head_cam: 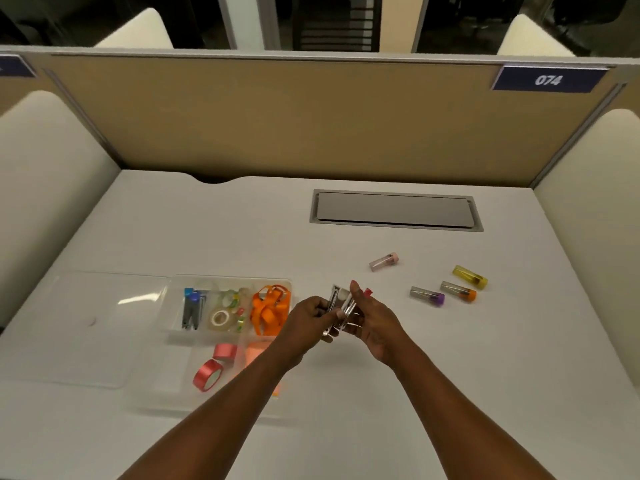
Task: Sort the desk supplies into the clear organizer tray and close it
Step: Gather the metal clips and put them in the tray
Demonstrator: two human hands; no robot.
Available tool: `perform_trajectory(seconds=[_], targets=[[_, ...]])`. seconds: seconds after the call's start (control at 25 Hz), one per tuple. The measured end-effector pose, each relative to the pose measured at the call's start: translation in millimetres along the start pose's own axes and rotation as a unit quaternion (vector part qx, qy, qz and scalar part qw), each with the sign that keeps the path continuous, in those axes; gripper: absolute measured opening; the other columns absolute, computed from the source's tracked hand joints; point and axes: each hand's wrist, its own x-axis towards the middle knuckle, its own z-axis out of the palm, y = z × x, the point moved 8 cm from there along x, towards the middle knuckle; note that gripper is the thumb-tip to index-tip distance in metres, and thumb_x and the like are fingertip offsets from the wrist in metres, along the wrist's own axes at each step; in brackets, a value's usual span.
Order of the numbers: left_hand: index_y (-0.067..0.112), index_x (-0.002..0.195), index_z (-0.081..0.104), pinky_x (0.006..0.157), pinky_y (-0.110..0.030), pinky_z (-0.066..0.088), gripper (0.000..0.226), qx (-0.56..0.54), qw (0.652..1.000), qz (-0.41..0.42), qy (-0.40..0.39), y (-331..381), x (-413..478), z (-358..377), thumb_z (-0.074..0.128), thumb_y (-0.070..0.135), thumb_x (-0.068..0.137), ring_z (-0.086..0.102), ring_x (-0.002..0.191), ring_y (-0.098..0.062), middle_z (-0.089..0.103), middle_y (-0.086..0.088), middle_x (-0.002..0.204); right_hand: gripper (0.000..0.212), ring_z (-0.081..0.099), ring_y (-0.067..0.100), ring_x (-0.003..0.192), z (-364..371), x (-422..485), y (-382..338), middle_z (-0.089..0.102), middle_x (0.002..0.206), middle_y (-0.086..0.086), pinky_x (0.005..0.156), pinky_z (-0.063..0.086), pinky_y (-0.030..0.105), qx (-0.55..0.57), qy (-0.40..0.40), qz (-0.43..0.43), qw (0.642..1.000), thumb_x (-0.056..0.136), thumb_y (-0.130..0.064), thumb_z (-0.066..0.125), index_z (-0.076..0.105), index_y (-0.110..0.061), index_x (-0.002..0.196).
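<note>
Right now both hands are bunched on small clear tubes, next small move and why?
Probably carry the clear capped tubes held between the left hand and right hand leftward and set them in the clear organizer tray. Its near-left compartment looks unfilled, and the tray's lid lies open, flat on the desk. Four more tubes, including the pink-capped tube, still lie loose to the right.

Clear organizer tray (pixel 180 336): open, lid (pixel 86 327) flat at its left; holds orange ribbon (pixel 270 308), red tape rolls (pixel 207 375), clear tape (pixel 219 318). Four capped tubes (pixel 426 296) loose on worktop (pixel 381 393), right; more tubes (pixel 341 308) bunched in both hands.
</note>
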Motion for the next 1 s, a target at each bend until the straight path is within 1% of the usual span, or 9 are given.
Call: perform_trajectory(seconds=[0.08, 0.2, 0.36, 0.44, 0.56, 0.64, 0.72, 0.84, 1.0], targets=[[0.002, 0.102, 0.059, 0.064, -0.037, 0.056, 0.030, -0.056, 0.998, -0.016, 0.016, -9.6, -4.0, -32.2, 0.070, 0.027, 0.088, 0.070, 0.069, -0.024, 0.074, -0.015, 0.087, 0.046, 0.071, 0.029, 0.090, 29.5, 9.8, 9.4, 0.074, 0.101, 0.017, 0.087, 0.058, 0.046, 0.026, 0.012, 0.024, 0.999, 0.090, -0.049, 0.065, 0.069, -0.006, 0.107], [0.009, 0.104, 0.055, 0.054, -0.031, 0.054, 0.034, -0.097, 0.992, -0.029, 0.074, -25.0, -14.7, -87.4, 0.073, 0.032, 0.085, 0.068, 0.065, -0.021, 0.074, -0.010, 0.082, 0.039, 0.070, 0.028, 0.085, 82.4, 24.3, 18.2, 0.073, 0.094, 0.014, 0.077, 0.059, 0.040, 0.006, -0.003, 0.048, 0.999, 0.097, -0.040, 0.059, 0.068, -0.005, 0.111], [0.013, 0.102, 0.057, 0.049, -0.029, 0.044, 0.018, -0.080, 0.976, -0.059, 0.195, -50.9, -27.5, -174.8, 0.061, 0.022, 0.087, 0.053, 0.053, -0.013, 0.060, -0.005, 0.069, 0.023, 0.070, 0.027, 0.074, 153.7, 40.1, 30.4, 0.071, 0.088, 0.013, 0.070, 0.059, 0.038, -0.058, -0.033, 0.071, 0.995, 0.096, -0.020, 0.062, 0.064, -0.005, 0.114], [0.014, 0.098, 0.058, 0.052, -0.030, 0.041, 0.014, -0.052, 0.965, -0.075, 0.248, -64.9, -34.2, -220.0, 0.053, 0.024, 0.090, 0.050, 0.057, -0.015, 0.057, -0.006, 0.073, 0.015, 0.070, 0.025, 0.070, 189.2, 47.8, 37.6, 0.072, 0.088, 0.012, 0.064, 0.059, 0.033, -0.114, -0.056, 0.069, 0.989, 0.097, -0.018, 0.061, 0.064, -0.010, 0.109], [0.014, 0.100, 0.055, 0.065, -0.033, 0.042, 0.023, 0.057, 0.945, -0.087, 0.310, -78.4, -43.4, -274.9, 0.045, 0.035, 0.095, 0.058, 0.077, -0.024, 0.061, -0.007, 0.087, 0.011, 0.064, 0.025, 0.071, 232.5, 60.6, 45.7, 0.068, 0.090, 0.015, 0.068, 0.059, 0.039, -0.196, -0.071, 0.040, 0.977, 0.095, -0.017, 0.062, 0.064, -0.010, 0.104], [0.010, 0.110, 0.054, 0.075, -0.037, 0.044, 0.022, 0.158, 0.931, -0.077, 0.321, -82.3, -42.3, -295.8, 0.045, 0.024, 0.096, 0.061, 0.094, -0.034, 0.063, -0.013, 0.101, 0.017, 0.066, 0.025, 0.069, 253.7, 69.9, 50.0, 0.068, 0.086, 0.013, 0.077, 0.062, 0.045, -0.279, -0.055, 0.011, 0.959, 0.092, -0.022, 0.066, 0.066, -0.009, 0.103], [0.006, 0.125, 0.050, 0.083, -0.041, 0.047, 0.033, 0.267, 0.911, -0.044, 0.312, -79.6, -37.2, -302.0, 0.046, 0.015, 0.094, 0.060, 0.104, -0.038, 0.060, -0.018, 0.116, 0.021, 0.072, 0.026, 0.070, 270.6, 75.4, 49.8, 0.071, 0.084, 0.011, 0.078, 0.062, 0.044, -0.362, -0.030, -0.025, 0.931, 0.088, -0.028, 0.068, 0.069, -0.009, 0.098], [0.002, 0.139, 0.041, 0.079, -0.046, 0.052, 0.047, 0.418, 0.859, -0.005, 0.294, -73.3, -32.2, -297.7, 0.049, 0.017, 0.095, 0.062, 0.098, -0.039, 0.058, -0.020, 0.118, 0.022, 0.074, 0.029, 0.081, 291.4, 83.2, 47.3, 0.075, 0.089, 0.014, 0.079, 0.059, 0.038, -0.479, -0.002, -0.080, 0.874, 0.088, -0.027, 0.064, 0.071, -0.007, 0.091], [0.001, 0.128, 0.050, 0.065, -0.039, 0.051, 0.041, 0.506, 0.816, 0.019, 0.278, -74.3, -28.4, -290.7, 0.052, 0.021, 0.093, 0.064, 0.080, -0.033, 0.065, -0.017, 0.101, 0.016, 0.072, 0.026, 0.079, 301.2, 95.8, 47.3, 0.076, 0.094, 0.014, 0.075, 0.060, 0.037, -0.520, 0.053, -0.088, 0.848, 0.092, -0.016, 0.060, 0.070, -0.005, 0.095]])
